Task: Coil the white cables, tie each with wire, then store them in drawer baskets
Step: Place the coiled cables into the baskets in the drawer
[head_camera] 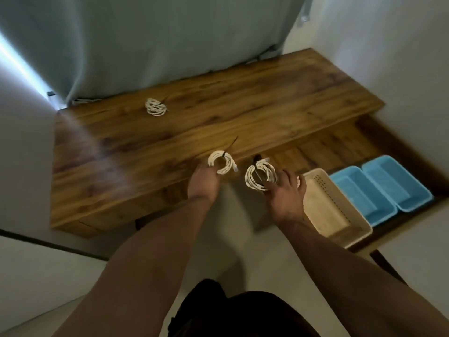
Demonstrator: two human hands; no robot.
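Observation:
My left hand (pixel 205 182) grips a coiled white cable (pixel 222 162) bound with a black tie, at the front edge of the wooden desk (pixel 145 152). My right hand (pixel 285 188) holds a second tied white coil (pixel 260 177) just right of it, in the air beside the open drawer (pixel 340 144). A third tied coil (pixel 156 107) lies on the desk at the back left. In the drawer sit a cream basket (pixel 340 215) and two blue baskets (pixel 359 190) (pixel 398 183), with nothing showing inside them.
A grey curtain (pixel 158 45) hangs behind the desk, with a white wall (pixel 401 57) on the right. The drawer sticks out below the desk's right end. Pale floor lies under my arms.

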